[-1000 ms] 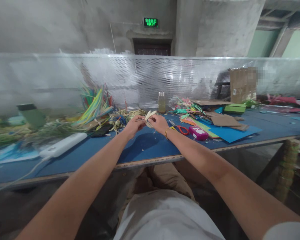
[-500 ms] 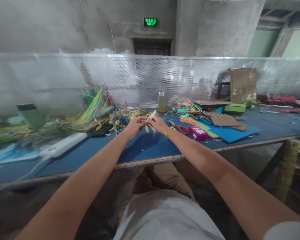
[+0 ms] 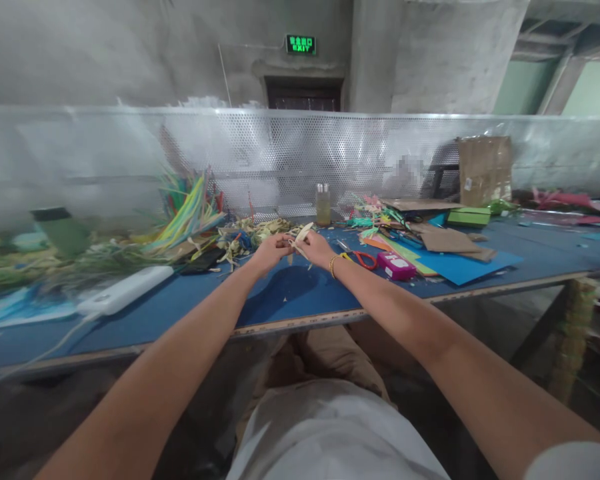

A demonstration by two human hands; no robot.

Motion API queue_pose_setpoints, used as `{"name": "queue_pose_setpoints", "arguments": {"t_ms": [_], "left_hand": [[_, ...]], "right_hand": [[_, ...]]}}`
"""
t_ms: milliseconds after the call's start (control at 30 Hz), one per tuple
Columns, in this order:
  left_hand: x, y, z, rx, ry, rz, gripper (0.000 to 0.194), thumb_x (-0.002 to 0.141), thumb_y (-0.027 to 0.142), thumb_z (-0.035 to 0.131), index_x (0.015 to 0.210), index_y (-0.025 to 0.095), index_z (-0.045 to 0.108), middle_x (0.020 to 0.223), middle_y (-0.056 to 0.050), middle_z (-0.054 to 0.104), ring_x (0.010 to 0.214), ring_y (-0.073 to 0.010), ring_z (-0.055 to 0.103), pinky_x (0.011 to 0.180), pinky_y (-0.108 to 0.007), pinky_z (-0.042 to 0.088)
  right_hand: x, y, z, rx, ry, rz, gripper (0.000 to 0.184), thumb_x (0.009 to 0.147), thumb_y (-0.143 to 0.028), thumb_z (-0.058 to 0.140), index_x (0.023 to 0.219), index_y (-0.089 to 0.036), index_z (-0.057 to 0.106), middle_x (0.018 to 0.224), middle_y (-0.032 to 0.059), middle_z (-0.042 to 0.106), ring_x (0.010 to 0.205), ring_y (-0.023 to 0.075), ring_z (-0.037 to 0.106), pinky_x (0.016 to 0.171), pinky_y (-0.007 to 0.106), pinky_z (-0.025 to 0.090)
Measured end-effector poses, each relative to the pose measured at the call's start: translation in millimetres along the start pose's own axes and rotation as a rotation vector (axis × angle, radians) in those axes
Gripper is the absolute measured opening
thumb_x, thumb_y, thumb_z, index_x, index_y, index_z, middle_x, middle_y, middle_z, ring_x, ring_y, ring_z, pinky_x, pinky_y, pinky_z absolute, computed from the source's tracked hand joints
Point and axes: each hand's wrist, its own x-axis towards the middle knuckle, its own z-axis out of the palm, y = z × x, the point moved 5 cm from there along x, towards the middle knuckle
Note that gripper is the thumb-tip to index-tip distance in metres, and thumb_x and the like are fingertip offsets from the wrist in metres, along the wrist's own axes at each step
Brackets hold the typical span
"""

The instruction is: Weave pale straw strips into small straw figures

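Note:
Above the blue tabletop, both my hands meet at a pale, leaf-like strip [image 3: 305, 231], probably dried husk. My left hand [image 3: 273, 251] is closed, its fingertips pinching the piece from the left. My right hand [image 3: 318, 249] is closed on it from the right, with one broad end sticking up past the fingers and a thin end hanging below. The exact grip is too small to make out. Just right of my right wrist lie scissors [image 3: 365, 259] with red and yellow handles. A tangle of similar pale strips [image 3: 275, 227] lies behind my hands.
A clear bottle [image 3: 323, 205] stands behind my hands. To the right are a purple box [image 3: 397, 265], blue card [image 3: 473, 268] and cardboard pieces [image 3: 450, 240]. On the left lie a white power strip [image 3: 126, 290], colourful strips [image 3: 193, 207] and a green cup [image 3: 61, 233].
The pale strip has turned slightly between my fingers, and the piece hanging below shows less. My left fingertips have shifted a little. The things on the table lie as before.

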Motion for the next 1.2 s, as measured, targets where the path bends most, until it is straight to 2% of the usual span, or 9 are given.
{"name": "queue_pose_setpoints", "arguments": {"t_ms": [167, 400, 567, 667, 900, 1000, 1067, 1133, 1200], "left_hand": [[-2.2, -0.4, 5.4, -0.047, -0.044, -0.052, 0.026, 0.067, 0.017, 0.069, 0.092, 0.017, 0.061, 0.070, -0.001, 0.067, 0.062, -0.0137, 0.062, 0.052, -0.021, 0.039], [-1.9, -0.3, 4.3, -0.165, 0.001, -0.096, 0.028, 0.063, 0.011, 0.067, 0.090, 0.018, 0.061, 0.068, -0.001, 0.065, 0.050, -0.0083, 0.053, 0.042, -0.018, 0.029], [-2.1, 1.4, 4.9, -0.237, 0.012, -0.131, 0.015, 0.066, 0.014, 0.067, 0.079, 0.018, 0.062, 0.066, -0.002, 0.061, 0.051, -0.0092, 0.051, 0.042, -0.019, 0.032], [-0.5, -0.1, 4.6, -0.234, -0.013, -0.135, 0.007, 0.070, 0.020, 0.067, 0.073, 0.018, 0.062, 0.064, -0.002, 0.058, 0.049, -0.0096, 0.050, 0.040, -0.020, 0.031], [-0.5, -2.6, 4.2, -0.265, 0.008, -0.133, 0.013, 0.068, 0.021, 0.072, 0.072, 0.017, 0.060, 0.062, -0.001, 0.058, 0.050, -0.0090, 0.050, 0.041, -0.019, 0.031], [-1.7, 0.2, 4.8, -0.286, 0.018, -0.135, 0.013, 0.067, 0.020, 0.072, 0.071, 0.017, 0.059, 0.059, 0.000, 0.057, 0.050, -0.0089, 0.050, 0.042, -0.019, 0.033], [-1.7, 2.3, 3.9, -0.313, 0.027, -0.132, 0.012, 0.066, 0.017, 0.070, 0.071, 0.016, 0.059, 0.057, 0.000, 0.055, 0.049, -0.0090, 0.049, 0.043, -0.019, 0.036], [-1.3, 3.6, 1.9, -0.339, 0.046, -0.135, 0.012, 0.066, 0.015, 0.069, 0.074, 0.016, 0.059, 0.056, 0.001, 0.054, 0.048, -0.0090, 0.049, 0.043, -0.019, 0.038], [-0.9, 3.8, -0.2, -0.359, 0.065, -0.153, 0.013, 0.068, 0.014, 0.067, 0.078, 0.016, 0.060, 0.055, 0.001, 0.053, 0.047, -0.0087, 0.050, 0.044, -0.019, 0.039]], "right_hand": [[-2.5, -4.4, -4.1, -0.079, 0.028, -0.042, 0.015, 0.086, -0.030, 0.056, 0.090, -0.016, 0.061, 0.084, 0.0045, 0.066, 0.078, 0.0163, 0.061, 0.074, 0.028, 0.047], [-4.0, -5.3, -4.7, -0.005, 0.036, -0.011, 0.011, 0.085, -0.027, 0.057, 0.089, -0.017, 0.061, 0.082, 0.0040, 0.067, 0.075, 0.0153, 0.062, 0.071, 0.026, 0.047], [-3.9, -5.6, -5.8, -0.005, 0.039, -0.021, 0.016, 0.084, -0.031, 0.057, 0.085, -0.016, 0.060, 0.079, 0.0029, 0.067, 0.069, 0.0137, 0.060, 0.066, 0.025, 0.045], [-3.5, -5.5, -6.6, -0.018, 0.047, -0.037, 0.018, 0.084, -0.034, 0.057, 0.084, -0.016, 0.061, 0.080, 0.0029, 0.067, 0.073, 0.0141, 0.060, 0.068, 0.025, 0.045], [-2.5, -5.8, -8.3, -0.017, 0.060, -0.023, 0.017, 0.083, -0.034, 0.059, 0.079, -0.017, 0.060, 0.083, 0.0031, 0.068, 0.078, 0.0154, 0.061, 0.074, 0.028, 0.047], [-3.4, -5.9, -4.8, 0.069, 0.027, -0.014, 0.014, 0.085, -0.031, 0.059, 0.081, -0.017, 0.060, 0.082, 0.0033, 0.068, 0.076, 0.0150, 0.063, 0.074, 0.029, 0.050], [-4.3, -5.7, 0.5, 0.201, -0.035, -0.004, 0.012, 0.084, -0.028, 0.061, 0.090, -0.017, 0.060, 0.083, 0.0037, 0.068, 0.073, 0.0141, 0.064, 0.070, 0.029, 0.053], [-5.0, -6.3, 4.8, 0.324, -0.087, -0.001, 0.019, 0.082, -0.025, 0.065, 0.098, -0.017, 0.058, 0.087, 0.0044, 0.069, 0.072, 0.0136, 0.065, 0.067, 0.028, 0.055], [-5.1, -6.1, 5.8, 0.372, -0.101, 0.012, 0.020, 0.081, -0.022, 0.067, 0.098, -0.017, 0.057, 0.085, 0.0045, 0.068, 0.071, 0.0136, 0.066, 0.067, 0.029, 0.056]]}}
